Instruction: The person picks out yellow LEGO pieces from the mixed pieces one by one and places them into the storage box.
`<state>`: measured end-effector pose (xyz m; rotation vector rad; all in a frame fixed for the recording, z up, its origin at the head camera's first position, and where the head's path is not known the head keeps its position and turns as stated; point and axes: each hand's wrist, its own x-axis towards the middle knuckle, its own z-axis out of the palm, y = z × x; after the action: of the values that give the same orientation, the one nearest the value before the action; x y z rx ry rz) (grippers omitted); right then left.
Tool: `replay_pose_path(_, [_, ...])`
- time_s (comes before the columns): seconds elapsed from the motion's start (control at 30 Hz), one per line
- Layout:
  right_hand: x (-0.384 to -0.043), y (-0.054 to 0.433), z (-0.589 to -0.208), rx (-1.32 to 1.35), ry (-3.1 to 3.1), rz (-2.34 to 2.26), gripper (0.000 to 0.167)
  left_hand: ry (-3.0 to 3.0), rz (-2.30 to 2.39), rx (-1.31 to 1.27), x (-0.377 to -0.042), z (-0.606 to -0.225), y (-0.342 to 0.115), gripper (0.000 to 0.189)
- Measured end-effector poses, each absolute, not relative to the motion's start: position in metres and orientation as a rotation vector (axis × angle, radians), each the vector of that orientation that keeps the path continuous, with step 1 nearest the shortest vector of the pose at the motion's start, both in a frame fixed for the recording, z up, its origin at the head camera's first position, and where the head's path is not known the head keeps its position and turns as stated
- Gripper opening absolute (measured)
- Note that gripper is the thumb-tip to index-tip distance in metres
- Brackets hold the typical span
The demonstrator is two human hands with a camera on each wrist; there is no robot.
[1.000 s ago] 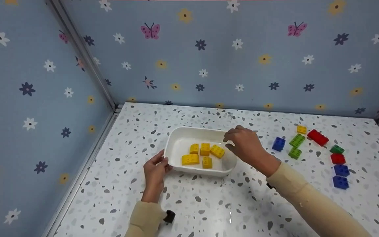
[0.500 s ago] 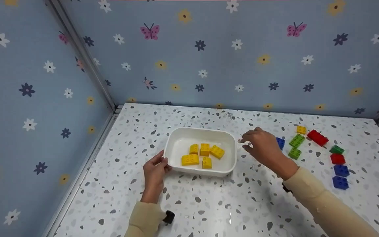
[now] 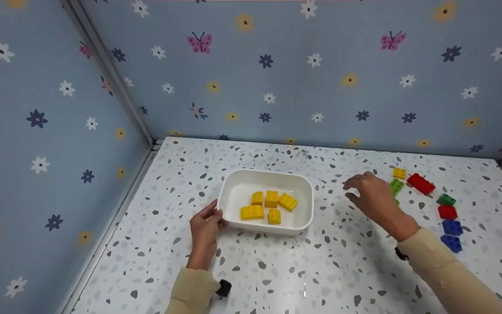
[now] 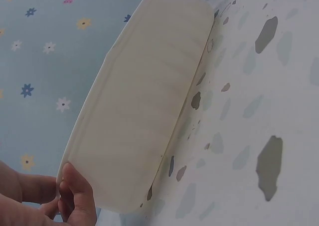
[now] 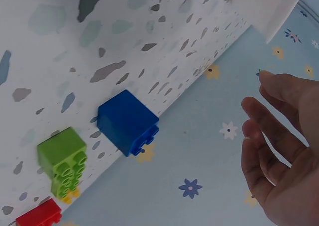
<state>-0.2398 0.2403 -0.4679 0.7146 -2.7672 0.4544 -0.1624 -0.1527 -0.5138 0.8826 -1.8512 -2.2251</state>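
My left hand [image 3: 205, 233] pinches the near left corner of a white plastic box [image 3: 236, 192], thumb on the rim and fingers beneath. In the left wrist view the thumb and fingers hold the edge of the box's wall [image 4: 134, 96]. Several yellow toy building bricks [image 3: 252, 212] lie inside. My right hand [image 3: 375, 200] is over the table to the right of the box, fingers loosely bent with nothing between them. A blue brick [image 5: 127, 123] shows near it in the right wrist view; in the head view the hand hides that brick. Light green bricks [image 3: 397, 186] are partly covered too.
At the right lie a yellow brick [image 3: 399, 173], a long red brick [image 3: 421, 184], a dark green brick [image 3: 446, 199], a smaller red brick [image 3: 447, 212] and two blue bricks [image 3: 452, 227]. Flower-patterned walls [image 3: 286, 74] bound the speckled table [image 3: 268, 279] behind and at left.
My right hand has moved rightward from above the box's right side to over the loose bricks, now hiding the nearest blue one. The left hand and the box have stayed put.
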Motion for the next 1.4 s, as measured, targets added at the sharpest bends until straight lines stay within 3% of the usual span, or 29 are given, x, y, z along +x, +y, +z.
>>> replay_pose_path(0.67, [-0.245, 0.306, -0.478, 0.469, -2.856, 0.484, 0.026, -1.819, -2.232, 0.851, -0.162, -0.515, -0.152, 0.041])
replay_pose_path(0.9, [-0.247, 0.319, -0.480, 0.389, -2.907, 0.551, 0.033, -1.845, -2.224, 0.874, -0.164, -0.516, -0.152, 0.040])
replay_pose_path(1.4, [-0.249, 0.336, -0.487, 0.327, -2.885, 0.506, 0.032, -1.840, -2.228, 0.864, -0.163, -0.515, -0.153, 0.041])
